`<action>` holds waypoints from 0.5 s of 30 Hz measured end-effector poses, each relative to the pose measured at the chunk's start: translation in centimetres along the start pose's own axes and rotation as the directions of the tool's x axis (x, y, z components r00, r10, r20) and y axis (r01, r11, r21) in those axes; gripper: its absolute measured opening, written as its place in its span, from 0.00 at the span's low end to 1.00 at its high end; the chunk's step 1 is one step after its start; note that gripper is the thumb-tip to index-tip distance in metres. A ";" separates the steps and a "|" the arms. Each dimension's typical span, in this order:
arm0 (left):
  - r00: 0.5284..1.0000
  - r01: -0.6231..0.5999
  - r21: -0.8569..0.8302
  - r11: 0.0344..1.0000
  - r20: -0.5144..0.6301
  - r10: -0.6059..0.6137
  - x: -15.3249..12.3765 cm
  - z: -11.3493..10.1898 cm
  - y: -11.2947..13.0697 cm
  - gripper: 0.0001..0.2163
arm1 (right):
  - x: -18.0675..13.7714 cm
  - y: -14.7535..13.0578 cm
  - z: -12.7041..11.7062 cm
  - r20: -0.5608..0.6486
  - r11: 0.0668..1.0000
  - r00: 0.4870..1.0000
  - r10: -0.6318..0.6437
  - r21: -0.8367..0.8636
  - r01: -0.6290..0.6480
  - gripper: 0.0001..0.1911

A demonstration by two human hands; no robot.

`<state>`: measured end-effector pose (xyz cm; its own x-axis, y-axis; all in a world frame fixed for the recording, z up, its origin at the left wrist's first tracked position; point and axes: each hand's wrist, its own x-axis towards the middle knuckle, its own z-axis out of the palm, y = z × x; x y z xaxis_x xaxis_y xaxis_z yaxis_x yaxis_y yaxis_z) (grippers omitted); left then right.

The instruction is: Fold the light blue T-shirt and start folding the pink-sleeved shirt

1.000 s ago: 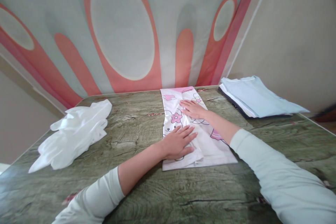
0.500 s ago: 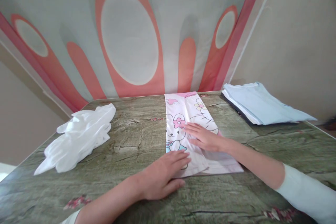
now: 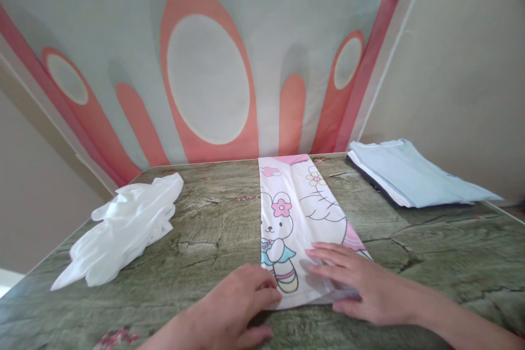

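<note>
A folded white garment [image 3: 299, 213] with a pink cartoon rabbit print lies lengthwise in the middle of the wood-grain table [image 3: 205, 251]. My left hand [image 3: 235, 309] rests at its near left corner, fingers curled onto the hem. My right hand [image 3: 356, 281] lies flat on the near right end of the garment, fingers stretched out and pointing left. Neither hand has lifted the cloth.
A crumpled white garment [image 3: 123, 227] lies at the left of the table. A stack of folded light blue and dark clothes [image 3: 410, 175] sits at the far right corner. A wall with orange and grey shapes [image 3: 209, 76] stands right behind the table.
Both hands have slid toward me along the printed garment, from its middle down to its near end. The rabbit print now shows uncovered.
</note>
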<state>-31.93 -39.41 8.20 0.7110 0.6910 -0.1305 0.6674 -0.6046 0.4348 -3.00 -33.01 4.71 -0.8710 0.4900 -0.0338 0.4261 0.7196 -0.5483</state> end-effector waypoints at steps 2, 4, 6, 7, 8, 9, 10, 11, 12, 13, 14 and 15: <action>1.000 -0.013 0.054 0.998 0.000 0.013 -0.3 -0.2 0.1 0.18 | 0.0 -0.4 -0.4 -0.008 0.999 0.999 -0.032 -0.029 0.032 0.28; 0.999 -0.031 0.102 0.994 -0.015 0.033 -0.4 -0.3 0.0 0.18 | 0.0 -1.1 -0.6 -0.004 0.997 0.998 -0.070 -0.029 0.069 0.28; 0.997 -0.064 0.147 0.987 -0.042 0.071 -0.4 -0.4 -0.2 0.17 | 0.2 -1.6 -0.5 -0.009 0.997 0.997 -0.081 -0.014 0.081 0.28; 0.994 -0.082 0.171 0.982 -0.060 0.094 -0.3 -0.4 -0.5 0.17 | 0.3 -1.8 -0.4 -0.014 0.997 0.997 -0.080 -0.010 0.080 0.28; 0.990 -0.098 0.197 0.976 -0.079 0.116 -0.3 -0.4 -0.7 0.17 | 0.4 -1.9 -0.2 -0.019 0.997 0.997 -0.078 -0.013 0.077 0.27; 0.985 -0.115 0.224 0.968 -0.097 0.139 -0.2 -0.4 -1.0 0.17 | 0.5 -1.9 0.0 -0.021 0.997 0.997 -0.077 -0.024 0.077 0.26; 0.980 -0.130 0.253 0.959 -0.112 0.163 -0.1 -0.4 -1.2 0.17 | 0.6 -1.9 0.2 -0.025 0.996 0.996 -0.081 -0.042 0.080 0.24; 0.976 -0.144 0.282 0.948 -0.120 0.184 0.0 -0.3 -1.5 0.17 | 0.8 -1.8 0.5 -0.034 0.994 0.996 -0.088 -0.066 0.086 0.23; 0.972 -0.158 0.310 0.937 -0.121 0.203 0.2 -0.2 -1.8 0.17 | 0.9 -1.7 0.8 -0.046 0.991 0.994 -0.097 -0.092 0.092 0.22; 0.968 -0.171 0.335 0.927 -0.120 0.222 0.3 -0.1 -2.0 0.16 | 0.9 -1.5 1.0 -0.062 0.988 0.992 -0.107 -0.117 0.099 0.21; 0.964 -0.184 0.351 0.918 -0.120 0.239 0.4 0.2 -2.1 0.15 | 1.0 -1.4 1.3 -0.080 0.985 0.990 -0.114 -0.138 0.103 0.20; 0.959 -0.198 0.358 0.913 -0.123 0.256 0.6 0.4 -2.3 0.14 | 1.0 -1.3 1.5 -0.096 0.983 0.988 -0.119 -0.152 0.103 0.19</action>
<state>-32.98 -37.80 6.78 0.8254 0.5563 0.0964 0.5475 -0.8303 0.1038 -4.79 -34.18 4.13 -0.8879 0.4462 0.1119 0.3661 0.8327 -0.4153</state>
